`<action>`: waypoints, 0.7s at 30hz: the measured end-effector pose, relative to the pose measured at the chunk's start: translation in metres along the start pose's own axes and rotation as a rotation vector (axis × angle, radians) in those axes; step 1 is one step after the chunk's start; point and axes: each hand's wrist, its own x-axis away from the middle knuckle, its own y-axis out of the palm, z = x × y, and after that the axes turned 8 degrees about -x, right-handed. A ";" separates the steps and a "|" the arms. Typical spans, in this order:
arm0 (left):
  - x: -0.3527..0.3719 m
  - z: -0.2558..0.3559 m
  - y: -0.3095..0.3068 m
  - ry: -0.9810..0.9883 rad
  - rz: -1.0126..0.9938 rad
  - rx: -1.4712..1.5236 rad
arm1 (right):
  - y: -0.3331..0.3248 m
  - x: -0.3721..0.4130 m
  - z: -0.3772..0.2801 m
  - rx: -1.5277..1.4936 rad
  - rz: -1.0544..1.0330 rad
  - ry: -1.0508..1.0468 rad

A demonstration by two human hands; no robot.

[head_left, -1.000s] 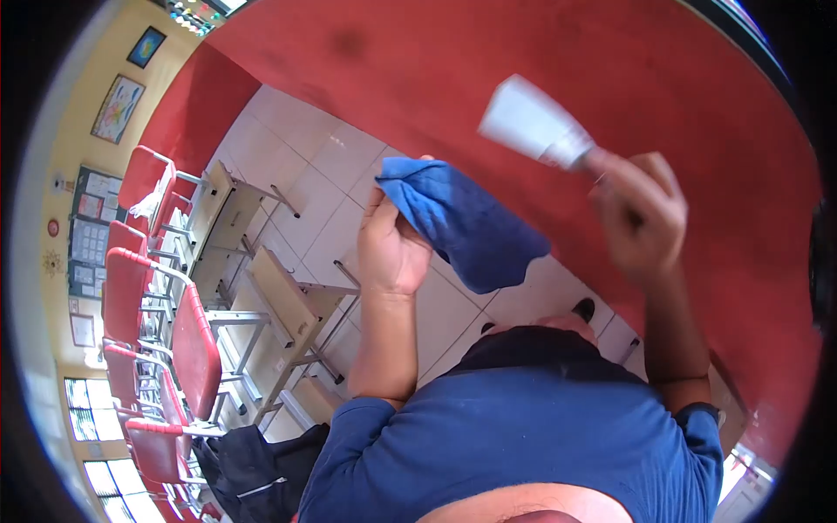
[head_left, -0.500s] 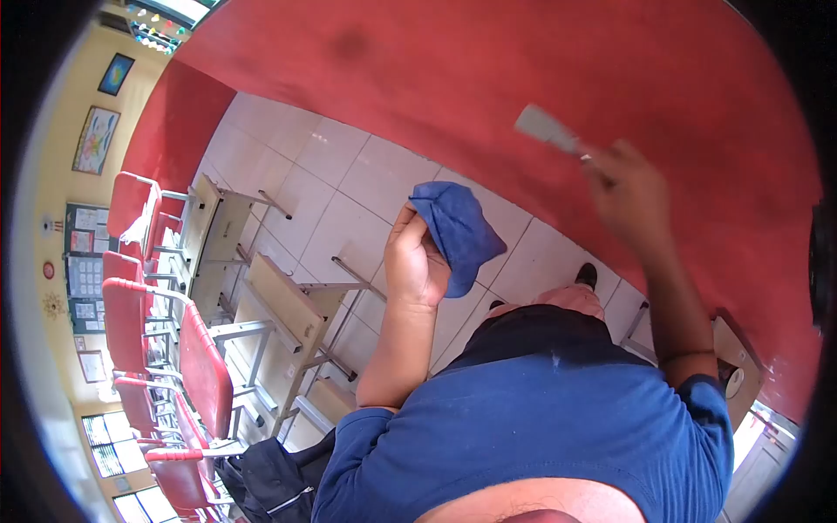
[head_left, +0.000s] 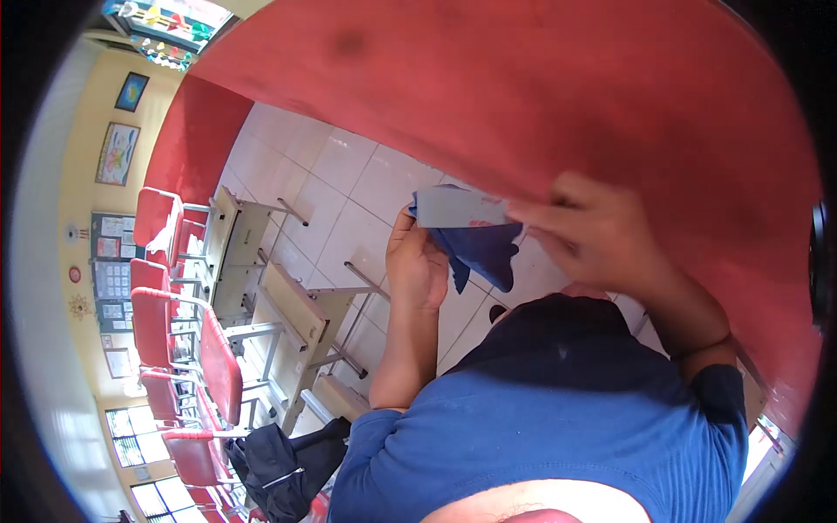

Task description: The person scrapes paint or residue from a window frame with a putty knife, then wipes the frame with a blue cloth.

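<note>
My left hand (head_left: 415, 266) is closed on a crumpled blue cloth (head_left: 485, 254), which hangs out past the fingers. In my right hand (head_left: 602, 228) is a putty knife (head_left: 455, 209), gripped near its handle end. Its wide grey blade, marked with a little red, lies level across the upper part of the cloth, the tip close to my left fingertips. The handle is mostly hidden by my right fingers. Both hands are in front of the red wall (head_left: 488, 78) and above the tiled floor.
Wooden desks (head_left: 292, 305) with metal legs stand on the left. Behind them is a row of red chairs (head_left: 222, 366). A black bag (head_left: 279, 475) sits at the lower left. Framed pictures (head_left: 118, 152) hang on the yellow wall.
My right hand has brought the putty knife down and left from in front of the red wall onto the cloth. My left hand stays nearly in place; the cloth's shape has shifted.
</note>
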 end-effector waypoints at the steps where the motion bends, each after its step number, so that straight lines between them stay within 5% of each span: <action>1: 0.000 -0.004 0.012 0.012 -0.033 0.038 | -0.001 0.007 0.011 0.051 -0.016 0.071; 4: 0.004 -0.016 0.029 -0.089 -0.020 0.118 | -0.017 0.021 0.047 0.085 -0.055 0.307; 6: 0.006 -0.019 0.027 0.038 0.012 0.049 | -0.039 0.027 0.062 -0.048 -0.062 0.516; 12: 0.023 -0.019 0.054 0.427 0.185 -0.163 | -0.028 0.077 0.094 -1.410 -0.210 0.854; 16: 0.029 -0.022 0.066 0.674 0.232 -0.362 | -0.008 0.091 0.086 -1.446 -0.326 0.868; 18: 0.035 -0.022 0.050 0.658 0.002 -0.747 | -0.003 0.092 0.082 -1.370 -0.440 0.855; 21: 0.030 -0.010 0.034 0.408 -0.045 -0.793 | 0.000 0.087 0.073 -1.374 -0.289 0.865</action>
